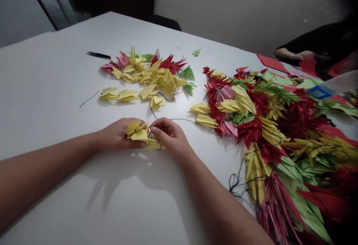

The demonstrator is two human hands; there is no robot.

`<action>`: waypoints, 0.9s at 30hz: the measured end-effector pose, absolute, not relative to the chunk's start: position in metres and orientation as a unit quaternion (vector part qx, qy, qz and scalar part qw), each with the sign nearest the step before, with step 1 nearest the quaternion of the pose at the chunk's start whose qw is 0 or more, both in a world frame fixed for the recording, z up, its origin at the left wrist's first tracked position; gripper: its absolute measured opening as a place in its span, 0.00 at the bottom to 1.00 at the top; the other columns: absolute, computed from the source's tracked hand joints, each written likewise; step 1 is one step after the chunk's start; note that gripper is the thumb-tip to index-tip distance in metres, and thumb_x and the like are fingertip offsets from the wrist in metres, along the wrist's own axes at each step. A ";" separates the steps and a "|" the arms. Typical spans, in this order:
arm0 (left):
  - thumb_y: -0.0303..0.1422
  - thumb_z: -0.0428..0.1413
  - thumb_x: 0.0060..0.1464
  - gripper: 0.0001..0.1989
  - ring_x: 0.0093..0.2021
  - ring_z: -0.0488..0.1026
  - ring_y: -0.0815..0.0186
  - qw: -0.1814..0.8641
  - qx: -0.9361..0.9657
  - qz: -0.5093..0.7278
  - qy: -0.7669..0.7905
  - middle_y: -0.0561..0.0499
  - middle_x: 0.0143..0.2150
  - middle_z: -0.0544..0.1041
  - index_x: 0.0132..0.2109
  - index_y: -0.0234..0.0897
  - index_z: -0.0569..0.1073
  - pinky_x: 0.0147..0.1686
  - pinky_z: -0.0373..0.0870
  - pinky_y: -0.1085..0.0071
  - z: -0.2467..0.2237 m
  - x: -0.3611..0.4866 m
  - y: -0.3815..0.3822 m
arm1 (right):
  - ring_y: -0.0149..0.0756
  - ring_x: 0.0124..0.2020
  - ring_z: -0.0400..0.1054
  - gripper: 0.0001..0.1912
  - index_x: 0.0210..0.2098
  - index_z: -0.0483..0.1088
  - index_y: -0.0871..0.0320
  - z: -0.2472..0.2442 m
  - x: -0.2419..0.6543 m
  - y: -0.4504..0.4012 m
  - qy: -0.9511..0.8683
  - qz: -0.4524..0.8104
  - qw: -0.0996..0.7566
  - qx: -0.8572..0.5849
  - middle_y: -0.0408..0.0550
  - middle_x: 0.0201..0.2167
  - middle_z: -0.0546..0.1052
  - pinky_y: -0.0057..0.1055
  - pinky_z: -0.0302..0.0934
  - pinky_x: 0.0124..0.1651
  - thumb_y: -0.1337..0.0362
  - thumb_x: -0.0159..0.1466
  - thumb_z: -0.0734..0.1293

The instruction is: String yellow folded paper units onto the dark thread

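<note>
A white table (56,88) fills the frame, with black scissors (97,55) at upper left and a heap of red, green and yellow paper cranes (265,125) at right. At lower centre, the left hand (117,135) and right hand (170,135) grasp a yellow origami crane (138,133), with black thread (179,119) trailing toward the heap.
</note>
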State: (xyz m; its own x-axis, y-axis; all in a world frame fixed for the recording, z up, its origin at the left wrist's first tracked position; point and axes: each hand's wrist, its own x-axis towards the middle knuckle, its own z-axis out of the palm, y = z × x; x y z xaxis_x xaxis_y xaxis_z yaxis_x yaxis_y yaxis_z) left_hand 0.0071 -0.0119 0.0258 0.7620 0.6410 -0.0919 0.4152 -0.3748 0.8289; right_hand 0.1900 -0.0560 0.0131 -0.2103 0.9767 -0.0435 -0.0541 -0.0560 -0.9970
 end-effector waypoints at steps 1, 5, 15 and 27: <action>0.43 0.55 0.46 0.15 0.27 0.65 0.70 0.455 0.821 0.123 0.322 0.55 0.27 0.67 0.31 0.35 0.64 0.27 0.62 0.76 0.026 0.007 -0.012 | 0.23 0.23 0.59 0.07 0.29 0.66 0.58 0.013 0.190 -0.056 -0.524 0.576 0.444 -0.443 0.39 0.24 0.68 0.22 0.54 0.26 0.60 0.55 0.66; 0.43 0.55 0.46 0.15 0.27 0.65 0.69 0.452 0.822 0.123 0.324 0.55 0.27 0.67 0.31 0.35 0.64 0.27 0.62 0.76 0.026 0.007 -0.012 | 0.24 0.24 0.60 0.08 0.29 0.67 0.58 0.011 0.191 -0.055 -0.533 0.568 0.440 -0.447 0.40 0.24 0.68 0.22 0.55 0.27 0.60 0.56 0.66; 0.45 0.55 0.47 0.16 0.28 0.65 0.68 0.407 0.847 0.125 0.319 0.54 0.28 0.67 0.30 0.35 0.65 0.27 0.61 0.75 0.023 0.006 -0.012 | 0.25 0.24 0.61 0.08 0.28 0.67 0.58 0.012 0.189 -0.054 -0.536 0.565 0.440 -0.448 0.41 0.24 0.70 0.23 0.56 0.27 0.60 0.54 0.66; 0.43 0.53 0.50 0.15 0.27 0.63 0.70 0.474 0.811 0.118 0.321 0.56 0.26 0.65 0.33 0.34 0.64 0.26 0.60 0.76 0.027 0.006 -0.013 | 0.25 0.25 0.60 0.08 0.29 0.67 0.59 0.009 0.190 -0.055 -0.549 0.555 0.437 -0.447 0.40 0.25 0.69 0.23 0.55 0.28 0.60 0.56 0.65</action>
State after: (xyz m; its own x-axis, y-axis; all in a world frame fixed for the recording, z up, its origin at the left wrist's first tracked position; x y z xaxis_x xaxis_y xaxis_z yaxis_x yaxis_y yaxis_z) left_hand 0.0059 -0.0129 0.0270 0.7656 0.6332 -0.1139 0.4096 -0.3431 0.8453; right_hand 0.1905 -0.0551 0.0086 -0.2174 0.9760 -0.0159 0.0055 -0.0151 -0.9999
